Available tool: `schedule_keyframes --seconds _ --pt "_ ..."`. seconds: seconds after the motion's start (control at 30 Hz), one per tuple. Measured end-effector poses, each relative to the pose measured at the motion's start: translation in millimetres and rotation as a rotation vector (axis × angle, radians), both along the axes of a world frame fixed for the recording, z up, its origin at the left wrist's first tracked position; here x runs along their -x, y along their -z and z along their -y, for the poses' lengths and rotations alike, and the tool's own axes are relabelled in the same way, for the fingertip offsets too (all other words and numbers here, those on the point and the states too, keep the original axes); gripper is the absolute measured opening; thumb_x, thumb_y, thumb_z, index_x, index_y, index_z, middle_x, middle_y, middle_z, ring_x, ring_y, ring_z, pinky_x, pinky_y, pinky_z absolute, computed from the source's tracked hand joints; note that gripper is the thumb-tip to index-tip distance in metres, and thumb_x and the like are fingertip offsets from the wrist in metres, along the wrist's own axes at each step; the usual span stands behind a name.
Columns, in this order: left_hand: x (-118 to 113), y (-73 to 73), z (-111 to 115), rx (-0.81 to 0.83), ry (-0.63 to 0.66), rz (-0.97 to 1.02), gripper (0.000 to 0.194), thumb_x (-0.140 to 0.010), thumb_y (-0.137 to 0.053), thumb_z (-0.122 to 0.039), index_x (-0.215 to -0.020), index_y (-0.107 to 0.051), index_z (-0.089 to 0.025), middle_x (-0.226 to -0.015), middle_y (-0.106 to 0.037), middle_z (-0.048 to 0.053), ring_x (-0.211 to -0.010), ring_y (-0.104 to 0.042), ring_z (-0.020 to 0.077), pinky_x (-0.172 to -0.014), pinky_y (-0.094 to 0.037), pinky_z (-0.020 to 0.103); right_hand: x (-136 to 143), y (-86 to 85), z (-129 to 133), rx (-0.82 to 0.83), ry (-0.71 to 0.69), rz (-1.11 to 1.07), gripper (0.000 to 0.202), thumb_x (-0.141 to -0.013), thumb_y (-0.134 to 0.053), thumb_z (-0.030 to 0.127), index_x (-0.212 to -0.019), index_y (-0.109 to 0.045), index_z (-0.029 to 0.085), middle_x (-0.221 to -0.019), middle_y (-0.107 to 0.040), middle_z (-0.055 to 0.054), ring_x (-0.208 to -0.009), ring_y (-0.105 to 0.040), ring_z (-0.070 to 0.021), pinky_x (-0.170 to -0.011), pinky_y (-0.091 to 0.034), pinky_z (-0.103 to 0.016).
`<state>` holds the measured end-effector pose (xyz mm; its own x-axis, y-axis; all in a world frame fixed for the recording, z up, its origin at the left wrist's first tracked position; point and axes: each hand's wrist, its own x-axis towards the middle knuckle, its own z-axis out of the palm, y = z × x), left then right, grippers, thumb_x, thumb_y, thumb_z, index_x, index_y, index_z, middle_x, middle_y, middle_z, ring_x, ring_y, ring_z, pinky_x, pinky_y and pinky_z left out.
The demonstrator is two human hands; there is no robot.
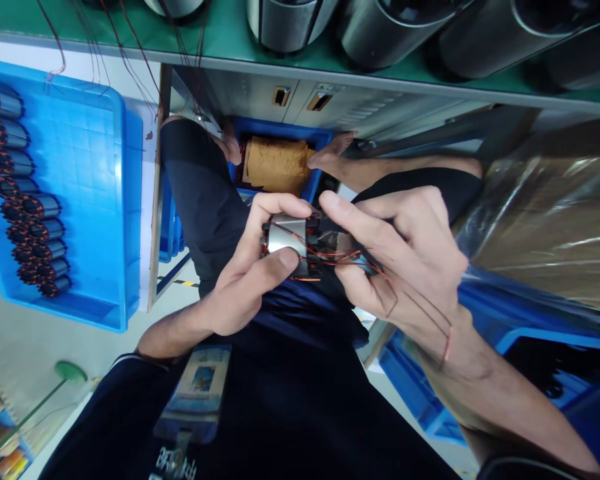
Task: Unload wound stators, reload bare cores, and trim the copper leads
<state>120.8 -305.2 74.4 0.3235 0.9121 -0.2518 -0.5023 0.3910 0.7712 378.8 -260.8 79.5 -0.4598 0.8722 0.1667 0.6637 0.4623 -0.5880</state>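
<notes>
My left hand (250,267) grips a motor stator (286,235) between thumb and fingers, in front of my lap. The stator has a shiny steel body, black end pieces and copper windings. Long loose copper wires (395,283) run from its right end across my right hand to the wrist. My right hand (405,247) is closed around small pliers (363,261) with a bluish handle. Their metal head lies close to the stator's right end, among the wires. Fingers cover most of the tool, so I cannot tell whether its jaws touch a wire.
On the left, a blue tray (93,200) holds several wound stators (17,163). Metal cylinders (285,23) stand along the green bench (220,40) above. A blue bin with brown paper (277,163) sits between my feet. Plastic-wrapped cardboard (545,220) is at right.
</notes>
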Motion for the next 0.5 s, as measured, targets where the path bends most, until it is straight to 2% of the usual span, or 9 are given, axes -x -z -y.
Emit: schedule_keyframes --seconds 0.07,0.2,0.27,0.33,0.43,0.5 --pt "-1 -1.0 0 0.001 -0.002 0.011 0.044 -0.126 -0.070 -0.036 -0.168 -0.073 -0.049 -0.146 -0.066 0.005 -0.122 -0.063 0.0280 -0.124 -0.064 0.047 0 -0.8 -1 -0.015 -0.016 -0.038 0.078 -0.121 -0.077 0.053 -0.197 -0.057 0.054 -0.121 -0.082 -0.012 -0.107 -0.081 -0.0415 -0.099 -0.071 -0.064" --pt "-1 -3.3 0 0.037 0.014 -0.047 0.039 -0.125 -0.075 -0.043 -0.164 -0.075 -0.051 -0.139 -0.068 0.005 -0.122 -0.067 0.0290 -0.125 -0.067 0.048 -2 -3.2 -2 0.024 -0.025 0.030 0.063 -0.124 -0.071 0.052 -0.187 -0.072 0.052 -0.112 -0.085 -0.011 -0.104 -0.083 -0.0384 -0.096 -0.074 -0.059" --pt "-2 -2.0 0 0.048 0.017 -0.104 0.038 -0.122 -0.081 -0.051 -0.160 -0.076 -0.050 -0.140 -0.071 0.005 -0.122 -0.070 0.0295 -0.123 -0.070 0.048 -4 -3.2 -2 0.019 -0.050 0.015 0.061 -0.124 -0.072 0.052 -0.185 -0.075 0.049 -0.104 -0.085 -0.008 -0.094 -0.082 -0.0341 -0.090 -0.075 -0.053" --pt "-4 0.7 0 0.022 -0.011 -0.127 0.041 -0.118 -0.085 -0.058 -0.157 -0.077 -0.048 -0.149 -0.074 0.005 -0.126 -0.073 0.0312 -0.123 -0.072 0.049 -5 -2.6 -2 -0.003 -0.080 -0.070 0.063 -0.124 -0.074 0.043 -0.186 -0.074 0.045 -0.100 -0.087 -0.004 -0.086 -0.082 -0.0296 -0.088 -0.076 -0.047" --pt "-11 2.1 -2 -0.036 -0.073 -0.083 0.034 -0.120 -0.081 -0.061 -0.149 -0.081 -0.043 -0.157 -0.076 0.006 -0.143 -0.074 0.0350 -0.133 -0.068 0.053 -2 -2.8 -1 0.065 -0.072 -0.174 0.067 -0.122 -0.066 0.025 -0.187 -0.074 0.041 -0.114 -0.095 -0.001 -0.090 -0.088 -0.0258 -0.094 -0.079 -0.041" --pt "-19 -0.6 -5 0.001 -0.115 -0.066 0.025 -0.126 -0.074 -0.059 -0.138 -0.084 -0.040 -0.152 -0.077 0.006 -0.145 -0.075 0.0337 -0.134 -0.067 0.052 2 -3.3 0 0.155 -0.039 -0.187 0.068 -0.121 -0.061 0.020 -0.186 -0.074 0.040 -0.128 -0.096 -0.002 -0.100 -0.093 -0.0260 -0.098 -0.080 -0.041"
